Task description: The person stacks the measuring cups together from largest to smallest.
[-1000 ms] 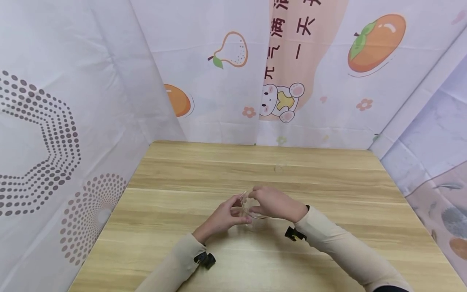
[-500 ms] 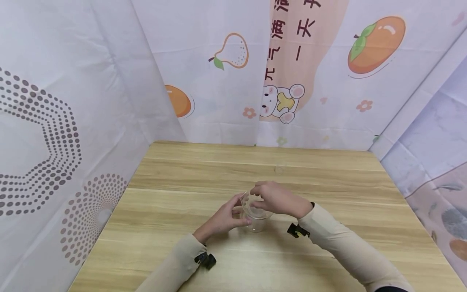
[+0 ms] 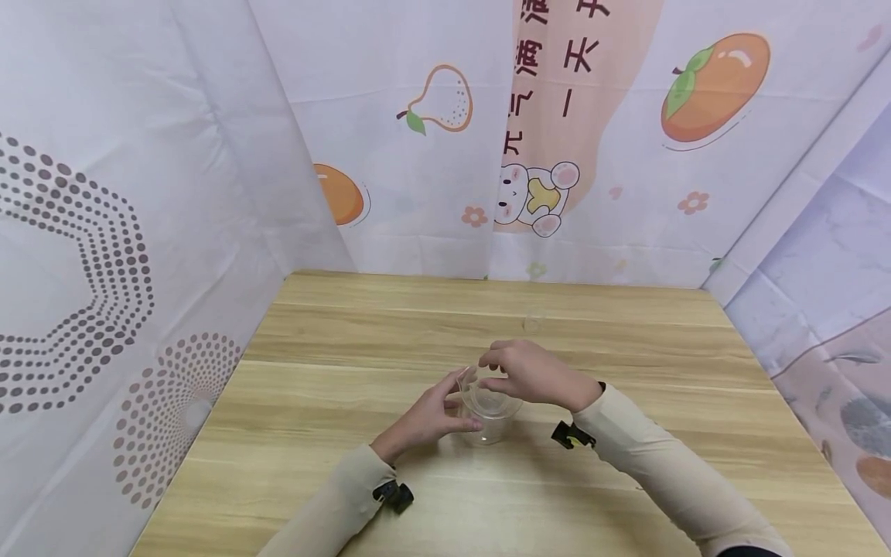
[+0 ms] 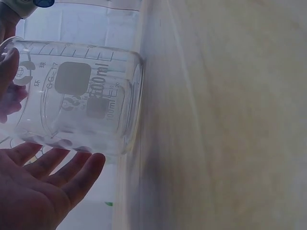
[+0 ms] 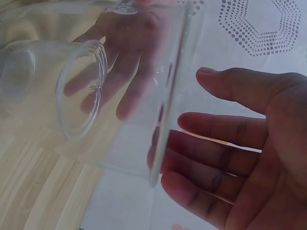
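Note:
A large clear glass beaker stands upright on the wooden table between the two hands. Inside it sits a smaller glass beaker marked 100ml, its spouted rim below the large one's rim in the right wrist view. My left hand grips the large beaker's side, thumb on the near wall and fingers round the far one. Over the mouth, my right hand holds nothing; its fingers are loosely bent, with the fingertips right at the large rim.
Farther back on the table is a small clear round object, hard to make out. A printed white curtain hangs along the back edge, and another curtain borders the left side.
My right hand has risen out of the large beaker's mouth and drawn back slightly up and right, its fingers now apart. The left hand stays around the large beaker.

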`<state>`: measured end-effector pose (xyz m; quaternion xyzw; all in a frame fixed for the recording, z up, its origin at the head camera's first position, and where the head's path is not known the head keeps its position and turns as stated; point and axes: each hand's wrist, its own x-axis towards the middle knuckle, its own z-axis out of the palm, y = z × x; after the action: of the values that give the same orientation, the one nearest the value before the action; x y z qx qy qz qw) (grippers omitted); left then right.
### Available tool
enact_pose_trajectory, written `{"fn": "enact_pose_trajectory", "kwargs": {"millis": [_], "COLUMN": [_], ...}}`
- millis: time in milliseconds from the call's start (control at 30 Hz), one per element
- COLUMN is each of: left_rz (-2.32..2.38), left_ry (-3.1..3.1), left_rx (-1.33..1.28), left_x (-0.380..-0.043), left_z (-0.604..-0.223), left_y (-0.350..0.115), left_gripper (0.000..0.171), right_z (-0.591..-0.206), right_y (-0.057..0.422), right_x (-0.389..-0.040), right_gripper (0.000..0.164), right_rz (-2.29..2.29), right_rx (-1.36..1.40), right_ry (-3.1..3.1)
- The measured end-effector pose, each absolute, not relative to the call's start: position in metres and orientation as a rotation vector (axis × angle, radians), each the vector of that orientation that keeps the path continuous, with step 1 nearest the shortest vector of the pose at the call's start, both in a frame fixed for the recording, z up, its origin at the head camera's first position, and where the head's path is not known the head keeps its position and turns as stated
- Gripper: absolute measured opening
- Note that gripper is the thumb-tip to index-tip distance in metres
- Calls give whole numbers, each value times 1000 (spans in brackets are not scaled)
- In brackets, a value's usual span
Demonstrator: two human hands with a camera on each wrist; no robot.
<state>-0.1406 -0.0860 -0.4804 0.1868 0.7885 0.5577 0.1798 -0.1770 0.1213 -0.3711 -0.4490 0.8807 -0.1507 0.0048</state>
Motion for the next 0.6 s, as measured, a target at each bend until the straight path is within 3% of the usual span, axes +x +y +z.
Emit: {"fn": "enact_pose_trajectory", "kwargs": {"millis": [600], "left_rz": [1641], "left_ry": [2165], "left_rx": [449], "left_x": [-141], "left_z": [-483], "left_y": [-86], "left_gripper": [95], "right_z": [-361], "right_y": [125], "right_x": [-181], "right_gripper": [26], "right_rz": [-462], "right_rx": [-1360], "right_ry": [2790]}}
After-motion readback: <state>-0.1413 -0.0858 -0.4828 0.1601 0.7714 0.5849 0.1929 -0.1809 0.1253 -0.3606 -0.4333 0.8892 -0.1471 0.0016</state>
